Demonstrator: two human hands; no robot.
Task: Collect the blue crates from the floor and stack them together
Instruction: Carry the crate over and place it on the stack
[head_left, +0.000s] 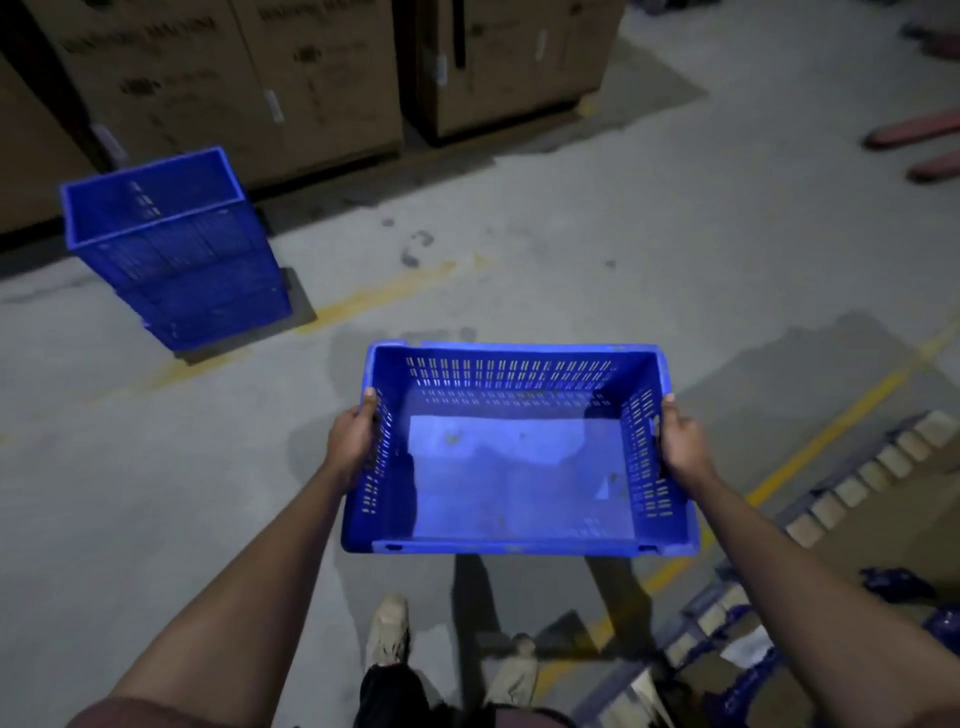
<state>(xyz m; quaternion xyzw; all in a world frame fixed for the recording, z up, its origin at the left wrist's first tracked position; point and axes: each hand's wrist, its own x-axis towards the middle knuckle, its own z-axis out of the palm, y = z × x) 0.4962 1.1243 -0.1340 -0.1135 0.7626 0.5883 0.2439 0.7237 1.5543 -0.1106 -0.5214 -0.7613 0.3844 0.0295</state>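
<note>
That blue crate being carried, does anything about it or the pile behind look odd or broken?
Nothing looks broken. The carried crate is empty apart from a few small specks on its bottom, held level by the left hand and right hand. The stack of crates stands upright on the floor.

A warehouse: tall printed cardboard cartons (218, 78) stand on a concrete floor (571, 249) painted with yellow lane lines (384, 293), beside red pallet-jack forks (919, 132) and stacked blue crates (182, 260).

Dark printed lettering runs across the tall brown cardboard cartons (218, 78) standing far beyond the fingertips, but it is too blurred to read. No other text, number or label is legible.
</note>
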